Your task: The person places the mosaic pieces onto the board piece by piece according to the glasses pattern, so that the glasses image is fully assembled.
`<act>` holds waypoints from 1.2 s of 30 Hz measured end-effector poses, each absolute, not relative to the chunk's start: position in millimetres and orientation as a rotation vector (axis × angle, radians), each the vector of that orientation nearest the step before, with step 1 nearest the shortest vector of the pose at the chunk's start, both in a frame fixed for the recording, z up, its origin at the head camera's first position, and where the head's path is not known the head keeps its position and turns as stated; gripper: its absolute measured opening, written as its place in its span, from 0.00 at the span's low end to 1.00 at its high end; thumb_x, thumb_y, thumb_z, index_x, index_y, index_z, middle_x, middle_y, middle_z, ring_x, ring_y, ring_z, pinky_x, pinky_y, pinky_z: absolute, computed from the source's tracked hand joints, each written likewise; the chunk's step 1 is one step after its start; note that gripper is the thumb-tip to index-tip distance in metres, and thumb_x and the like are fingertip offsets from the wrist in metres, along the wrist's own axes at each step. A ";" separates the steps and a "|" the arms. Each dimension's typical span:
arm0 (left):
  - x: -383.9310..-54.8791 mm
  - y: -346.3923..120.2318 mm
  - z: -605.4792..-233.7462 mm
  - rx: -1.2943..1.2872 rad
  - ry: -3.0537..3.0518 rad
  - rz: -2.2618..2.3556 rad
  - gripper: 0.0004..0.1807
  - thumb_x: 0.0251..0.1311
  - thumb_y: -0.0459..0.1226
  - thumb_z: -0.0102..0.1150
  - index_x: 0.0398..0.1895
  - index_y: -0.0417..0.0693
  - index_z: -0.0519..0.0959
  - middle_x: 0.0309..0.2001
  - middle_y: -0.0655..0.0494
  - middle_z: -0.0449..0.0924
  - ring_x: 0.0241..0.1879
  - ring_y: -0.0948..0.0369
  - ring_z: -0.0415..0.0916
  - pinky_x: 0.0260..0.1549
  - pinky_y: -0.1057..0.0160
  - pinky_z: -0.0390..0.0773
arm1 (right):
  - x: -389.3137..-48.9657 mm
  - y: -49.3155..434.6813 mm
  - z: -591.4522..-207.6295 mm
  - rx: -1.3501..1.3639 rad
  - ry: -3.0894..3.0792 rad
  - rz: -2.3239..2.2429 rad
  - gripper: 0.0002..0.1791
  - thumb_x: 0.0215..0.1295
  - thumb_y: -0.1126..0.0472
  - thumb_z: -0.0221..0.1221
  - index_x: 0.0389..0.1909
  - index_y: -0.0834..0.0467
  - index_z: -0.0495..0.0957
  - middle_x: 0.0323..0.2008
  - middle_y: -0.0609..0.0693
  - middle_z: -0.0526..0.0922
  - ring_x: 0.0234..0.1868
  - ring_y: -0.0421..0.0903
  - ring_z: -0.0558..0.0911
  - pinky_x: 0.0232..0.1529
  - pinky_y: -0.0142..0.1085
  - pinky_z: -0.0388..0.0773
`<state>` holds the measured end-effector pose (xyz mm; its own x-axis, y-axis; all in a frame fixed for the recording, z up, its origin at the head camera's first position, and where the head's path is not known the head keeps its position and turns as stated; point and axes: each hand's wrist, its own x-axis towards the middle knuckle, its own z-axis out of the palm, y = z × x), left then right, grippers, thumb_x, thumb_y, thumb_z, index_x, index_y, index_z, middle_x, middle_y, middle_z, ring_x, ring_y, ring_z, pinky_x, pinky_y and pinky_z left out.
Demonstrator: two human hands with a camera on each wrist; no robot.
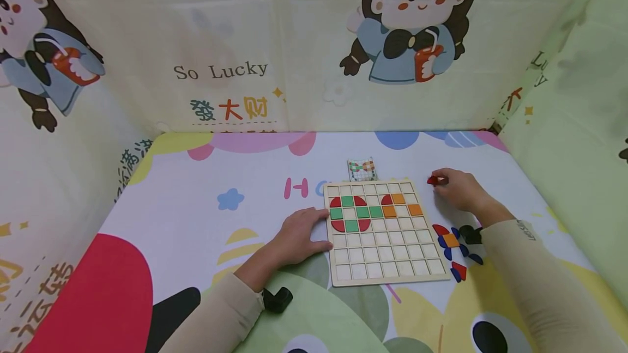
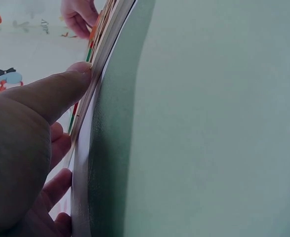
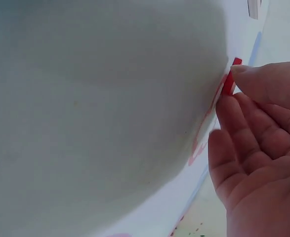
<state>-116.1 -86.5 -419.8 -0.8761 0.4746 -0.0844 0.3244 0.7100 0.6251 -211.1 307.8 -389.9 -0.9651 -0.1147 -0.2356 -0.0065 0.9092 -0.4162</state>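
A wooden grid board lies on the table, with red, green and orange tiles set in its upper cells. My left hand rests at the board's left edge, thumb and fingertips touching it. In the left wrist view, the thumb lies on the board's rim. To the right of the board, my right hand pinches a small red tile. The right wrist view shows this red tile between thumb and fingertips, just above the table.
Loose blue, red and orange tiles lie right of the board, near the right forearm. A small pattern card sits behind the board's far edge. Printed cloth covers the table and the walls around it.
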 end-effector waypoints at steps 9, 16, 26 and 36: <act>-116.4 -86.6 -420.7 0.652 2.684 0.910 0.39 0.59 0.48 0.70 0.71 0.46 0.68 0.67 0.48 0.69 0.68 0.47 0.61 0.67 0.42 0.59 | -208.9 309.6 -388.6 -0.110 2.828 -0.638 0.22 0.71 0.66 0.53 0.62 0.70 0.69 0.55 0.71 0.74 0.54 0.67 0.73 0.54 0.58 0.76; -115.9 -86.7 -418.6 0.647 2.685 0.904 0.39 0.59 0.47 0.70 0.71 0.46 0.68 0.67 0.48 0.69 0.68 0.47 0.61 0.67 0.42 0.59 | -205.6 307.3 -390.2 -0.087 2.849 -0.649 0.21 0.71 0.64 0.57 0.60 0.71 0.71 0.51 0.69 0.77 0.51 0.64 0.74 0.55 0.57 0.75; -115.2 -86.4 -417.7 0.651 2.688 0.901 0.38 0.59 0.47 0.70 0.71 0.46 0.68 0.68 0.48 0.69 0.69 0.46 0.60 0.67 0.42 0.58 | -200.6 304.0 -391.1 -0.132 2.856 -0.621 0.24 0.71 0.60 0.59 0.61 0.70 0.70 0.54 0.70 0.76 0.54 0.66 0.73 0.57 0.59 0.74; -115.9 -86.2 -419.6 0.654 2.694 0.900 0.39 0.58 0.48 0.70 0.71 0.46 0.68 0.67 0.48 0.69 0.68 0.47 0.61 0.66 0.43 0.60 | -195.4 297.5 -389.8 -0.152 2.847 -0.627 0.20 0.71 0.65 0.59 0.60 0.70 0.72 0.54 0.70 0.76 0.55 0.66 0.73 0.57 0.59 0.73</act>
<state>-115.9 -86.2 -419.6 -0.8748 0.4791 -0.0717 0.3399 0.7124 0.6140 -195.4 297.5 -389.8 -0.9699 -0.1479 -0.1933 -0.0530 0.9035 -0.4254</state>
